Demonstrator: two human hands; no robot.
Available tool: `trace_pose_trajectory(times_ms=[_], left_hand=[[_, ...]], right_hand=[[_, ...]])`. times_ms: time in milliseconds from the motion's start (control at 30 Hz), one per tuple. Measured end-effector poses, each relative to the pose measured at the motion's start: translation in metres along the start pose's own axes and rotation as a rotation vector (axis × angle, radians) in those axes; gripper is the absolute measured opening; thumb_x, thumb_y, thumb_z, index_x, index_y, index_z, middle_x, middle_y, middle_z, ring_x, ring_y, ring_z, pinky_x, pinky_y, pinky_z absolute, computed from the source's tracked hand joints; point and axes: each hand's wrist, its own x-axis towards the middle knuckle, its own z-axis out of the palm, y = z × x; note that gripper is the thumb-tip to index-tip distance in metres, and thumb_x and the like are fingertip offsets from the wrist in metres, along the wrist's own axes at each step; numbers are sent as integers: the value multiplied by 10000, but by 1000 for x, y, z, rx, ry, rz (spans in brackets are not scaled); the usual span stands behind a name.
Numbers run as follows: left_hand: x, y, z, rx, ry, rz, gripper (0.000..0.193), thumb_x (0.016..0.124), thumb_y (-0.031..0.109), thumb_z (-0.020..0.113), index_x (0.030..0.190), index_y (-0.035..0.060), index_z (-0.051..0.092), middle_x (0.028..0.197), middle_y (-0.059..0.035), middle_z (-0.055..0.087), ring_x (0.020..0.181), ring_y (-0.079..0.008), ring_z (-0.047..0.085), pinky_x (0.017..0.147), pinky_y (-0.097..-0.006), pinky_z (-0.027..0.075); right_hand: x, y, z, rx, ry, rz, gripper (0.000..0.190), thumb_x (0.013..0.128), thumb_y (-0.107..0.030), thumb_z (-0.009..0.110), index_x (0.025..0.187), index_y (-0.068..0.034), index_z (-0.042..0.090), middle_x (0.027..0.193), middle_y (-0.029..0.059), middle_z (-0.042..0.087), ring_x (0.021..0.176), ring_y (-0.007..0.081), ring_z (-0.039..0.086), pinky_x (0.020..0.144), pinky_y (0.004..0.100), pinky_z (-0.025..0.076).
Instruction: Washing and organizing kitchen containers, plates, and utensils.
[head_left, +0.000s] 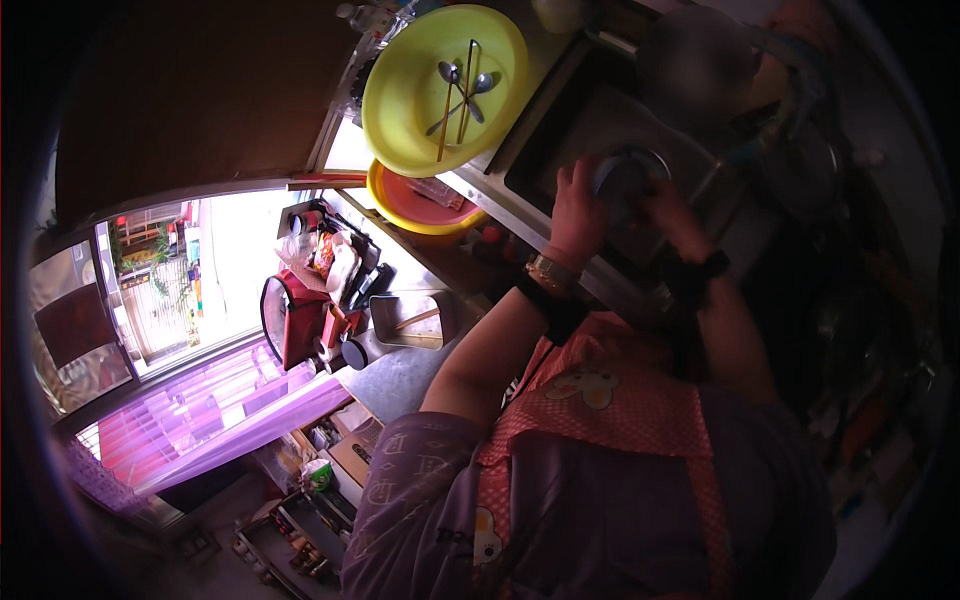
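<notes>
In the head view, my left hand (578, 212) holds the near left rim of a round metal bowl (621, 180) over a dark sink basin (551, 142). My right hand (671, 214) is at the right side of the bowl, its fingers reaching over the bowl's inside; shadow hides whether they grip anything. A yellow-green plastic basin (405, 90) stands to the left of the sink, with metal spoons (484, 82) and chopsticks (466, 90) lying in it.
Below the yellow-green basin is a pink basin with a yellow rim (420, 223). A rectangular metal tray (382, 322) holding a chopstick sits on the counter at left, near a red bag (300, 319). A blurred round object (694, 64) is beyond the sink.
</notes>
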Motion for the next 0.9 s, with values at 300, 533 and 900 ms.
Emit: trace_pose_trajectory(times_ms=[300,533,900], left_hand=[[-2,1,-2,-36,-14,12,518,708,52,431,1226,75,447,1085,-247,475,1037,-448,480,926,-468,403],[1,0,-2,-12,-1,51,514,693,16,453,1203,80,452,1071,-249,464,980,-471,493,860,-495,432],[0,-1,-3,-32,-15,42,494,721,81,437,1215,72,451,1054,-237,473,1002,-438,488,900,-460,411]], right_hand=[[-6,-3,-3,-40,32,-36,265,800,-177,649,985,13,642,849,62,652,717,110,597,597,270,459],[-7,-7,-4,-132,27,-50,244,819,-199,633,927,18,650,741,40,640,633,107,581,579,278,453],[-8,-4,-1,-25,10,-64,210,831,-164,626,917,26,645,741,46,638,617,109,576,550,273,443]])
